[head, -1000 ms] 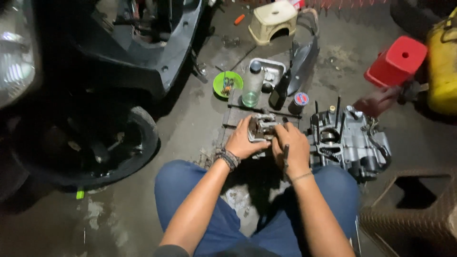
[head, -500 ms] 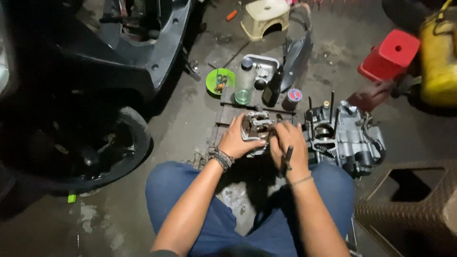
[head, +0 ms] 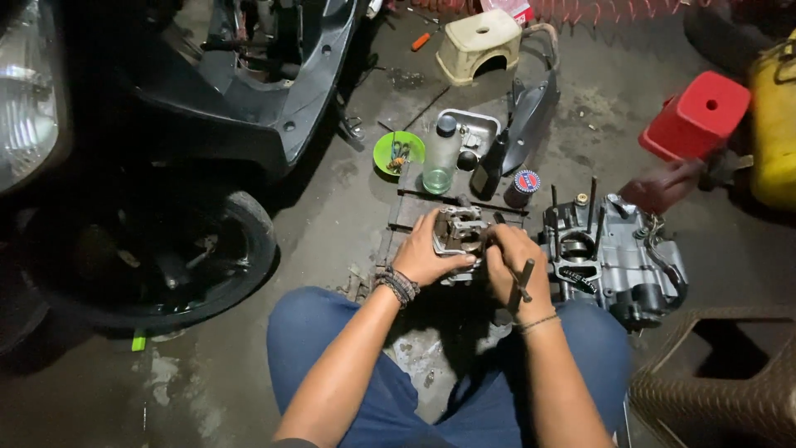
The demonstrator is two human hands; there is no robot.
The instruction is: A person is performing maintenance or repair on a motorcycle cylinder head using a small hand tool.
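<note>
A grey metal engine head (head: 458, 233) rests over a dark metal tray (head: 414, 211) on the floor between my knees. My left hand (head: 427, 253) grips its left side, thumb underneath. My right hand (head: 514, 264) presses against its right side and is closed around a dark T-shaped tool (head: 523, 282) whose handle sticks out near my wrist. A grey engine crankcase (head: 609, 257) with upright studs stands just right of my right hand.
A scooter's front wheel (head: 157, 257) and dark body fill the left. Behind the tray stand a green bowl (head: 398, 152), a clear bottle (head: 439, 158), a dark bottle (head: 487, 166) and a small can (head: 522, 187). A beige stool (head: 479, 41), red stool (head: 695, 114), yellow container (head: 775, 124) and brown basket (head: 721, 373) surround.
Both hands stay on the engine head; my right hand has shifted slightly on it with the tool. The camera view has moved a little.
</note>
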